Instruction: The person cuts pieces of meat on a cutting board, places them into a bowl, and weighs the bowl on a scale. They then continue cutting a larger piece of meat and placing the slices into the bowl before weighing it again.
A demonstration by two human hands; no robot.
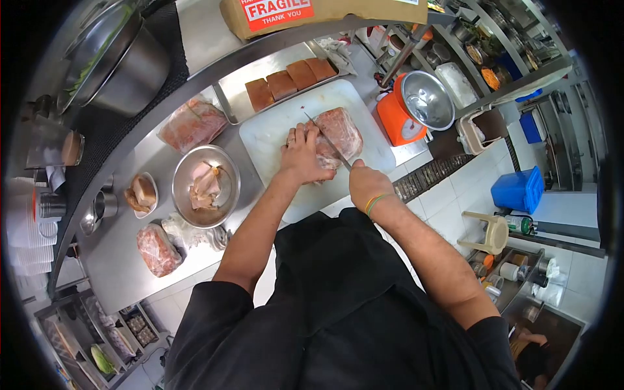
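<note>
On the white cutting board [260,140] lies a thick slab of raw meat [342,127], pale pink with whitish patches. My left hand [303,155] grips its left part, fingers bent over the top and thumb at the near side. My right hand [370,187] is closed round the handle of a kitchen knife [330,145], whose blade lies slantwise across the meat, right beside my left fingers. Behind the board, a metal tray [233,91] holds several reddish-brown square blocks [281,84].
Left of the board are a steel bowl [184,200] with meat pieces, wrapped meat packs [193,123], a small white dish [153,205] and another pack [158,250]. An orange scale [392,118] with a steel bowl stands right. A cardboard box [351,9] sits on the shelf above.
</note>
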